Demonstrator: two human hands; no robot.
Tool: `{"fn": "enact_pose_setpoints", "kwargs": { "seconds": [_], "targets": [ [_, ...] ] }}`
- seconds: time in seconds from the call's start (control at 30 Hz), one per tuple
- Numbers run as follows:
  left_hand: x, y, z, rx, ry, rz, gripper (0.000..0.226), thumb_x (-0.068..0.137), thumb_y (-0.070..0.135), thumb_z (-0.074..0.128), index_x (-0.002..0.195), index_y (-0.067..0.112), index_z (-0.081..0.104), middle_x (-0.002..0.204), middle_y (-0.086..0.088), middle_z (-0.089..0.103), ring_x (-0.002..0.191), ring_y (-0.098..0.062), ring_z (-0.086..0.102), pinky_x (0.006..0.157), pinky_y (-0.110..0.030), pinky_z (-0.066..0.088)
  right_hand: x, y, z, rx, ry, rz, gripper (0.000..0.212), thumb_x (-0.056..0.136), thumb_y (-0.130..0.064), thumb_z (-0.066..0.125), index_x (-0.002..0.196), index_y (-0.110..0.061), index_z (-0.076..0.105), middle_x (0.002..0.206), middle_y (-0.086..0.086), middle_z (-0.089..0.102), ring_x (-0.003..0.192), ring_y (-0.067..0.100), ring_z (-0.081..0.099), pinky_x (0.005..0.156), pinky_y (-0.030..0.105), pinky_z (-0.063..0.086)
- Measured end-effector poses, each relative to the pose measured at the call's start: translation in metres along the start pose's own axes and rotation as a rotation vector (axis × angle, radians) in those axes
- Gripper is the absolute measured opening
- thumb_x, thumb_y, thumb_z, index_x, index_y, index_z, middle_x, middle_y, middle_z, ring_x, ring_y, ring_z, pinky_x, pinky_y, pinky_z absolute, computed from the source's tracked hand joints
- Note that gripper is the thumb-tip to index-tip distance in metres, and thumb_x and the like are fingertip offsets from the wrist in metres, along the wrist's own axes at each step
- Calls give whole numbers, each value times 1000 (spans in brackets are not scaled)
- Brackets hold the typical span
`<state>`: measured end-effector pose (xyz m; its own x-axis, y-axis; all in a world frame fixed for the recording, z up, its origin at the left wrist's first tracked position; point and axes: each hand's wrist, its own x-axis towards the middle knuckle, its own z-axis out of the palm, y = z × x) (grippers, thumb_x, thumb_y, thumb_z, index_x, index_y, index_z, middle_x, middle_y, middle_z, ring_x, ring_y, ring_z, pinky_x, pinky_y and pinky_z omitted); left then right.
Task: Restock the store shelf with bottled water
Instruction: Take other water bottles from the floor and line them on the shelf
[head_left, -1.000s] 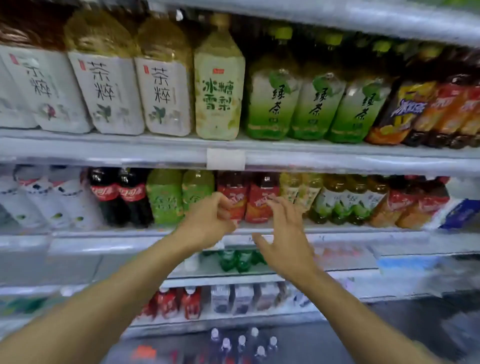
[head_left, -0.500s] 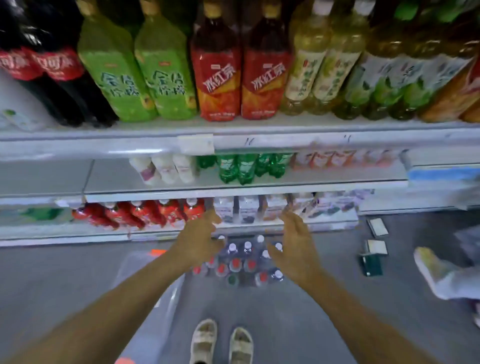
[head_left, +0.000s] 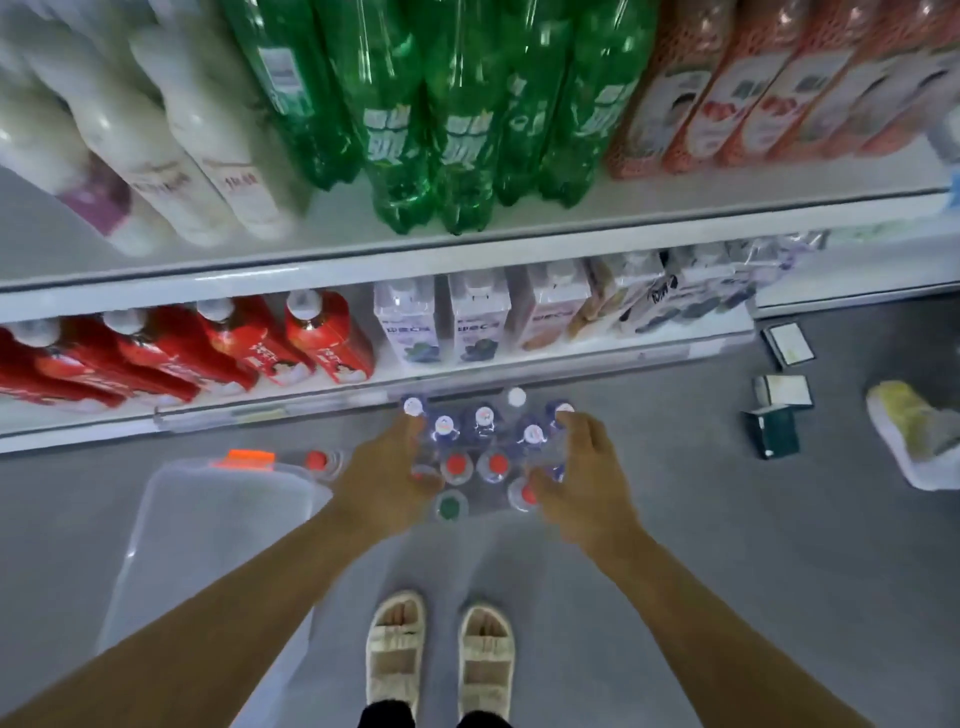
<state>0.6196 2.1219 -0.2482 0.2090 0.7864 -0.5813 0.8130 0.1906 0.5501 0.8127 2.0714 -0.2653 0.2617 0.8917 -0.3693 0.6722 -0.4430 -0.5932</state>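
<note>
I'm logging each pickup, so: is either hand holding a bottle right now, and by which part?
Nothing is clearly held. The left hand and the right hand reach down on either side of the water bottles on the floor, fingers loosely spread; blur hides any contact.

1. Grey floor (head_left: 727, 571) runs along white store shelves (head_left: 467, 249).
2. Green bottles (head_left: 457, 130), red bottles (head_left: 322, 338) and cartons (head_left: 478, 322) fill the shelves.
3. A clear plastic lid (head_left: 208, 545) and small boxes (head_left: 771, 431) lie on the floor.

— Where do the water bottles (head_left: 483, 457) stand?
— On the floor (head_left: 727, 545), before the bottom shelf (head_left: 571, 366).
— And the bin?
— The plastic bin (head_left: 208, 545) lies left of them, perhaps touching; small boxes (head_left: 776, 410) sit well right.
</note>
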Motion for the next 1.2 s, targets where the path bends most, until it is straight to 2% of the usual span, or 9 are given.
{"fn": "enact_pose_setpoints", "kwargs": {
  "seconds": [0.1,0.17,0.3,0.4,0.5,0.6,0.73,1.0,1.2],
  "targets": [
    [40,-21,31,35,-2,0,50,79,27,67,122,14,47,101,7,51,98,-19,57,76,-19,35,29,31,34,-19,-11,18,75,68,-40,54,134,-7,42,132,14,44,115,33,48,92,41,44],
    [68,-36,51,34,18,1,51,80,19,68,125,14,48,110,1,56,105,-23,56,85,-25,40,51,54,56,-38,-8,20,65,75,-29,67,131,-5,44,130,15,46,116,32,47,91,33,38],
    [119,-57,86,52,40,45,54,82,20,67,131,14,44,123,-5,55,110,-25,54,90,-30,41,99,91,94,-76,8,5,50,78,-11,69,122,1,48,120,18,51,111,34,48,87,34,38],
    [153,-66,105,100,66,63,55,83,19,66,132,15,43,126,-5,54,111,-25,52,87,-26,38,135,113,119,-135,17,-31,53,79,-14,68,127,-2,47,123,16,52,113,33,48,89,35,40],
    [182,-72,119,167,83,106,60,81,21,68,134,15,41,128,-7,53,117,-26,49,95,-33,41,168,127,137,-241,4,-70,59,81,-19,66,134,-8,42,128,14,52,120,33,46,96,38,41],
    [206,-79,130,228,94,125,61,80,23,69,134,14,41,129,-9,52,121,-28,48,98,-42,41,195,134,151,-399,-35,-78,52,85,-26,63,129,-8,42,122,13,58,114,33,51,92,36,39],
    [229,-89,141,253,124,180,62,80,25,70,134,17,41,130,-6,53,122,-25,47,99,-40,41,222,141,167,-560,-52,-74,46,87,-35,60,122,-12,41,114,11,62,108,32,56,97,34,36],
    [247,-97,146,215,164,215,59,81,22,68,134,17,43,133,-6,52,123,-25,46,102,-42,39,236,148,172,-431,-70,-37,50,90,-33,59,126,-11,33,117,15,58,106,33,57,90,38,46],
    [231,-77,128,208,132,211,59,81,22,69,133,18,42,134,-6,51,123,-25,46,102,-40,39,216,138,138,-284,-1,14,44,91,-25,59,123,-5,35,116,21,58,106,38,57,85,40,45]
  ]
}}
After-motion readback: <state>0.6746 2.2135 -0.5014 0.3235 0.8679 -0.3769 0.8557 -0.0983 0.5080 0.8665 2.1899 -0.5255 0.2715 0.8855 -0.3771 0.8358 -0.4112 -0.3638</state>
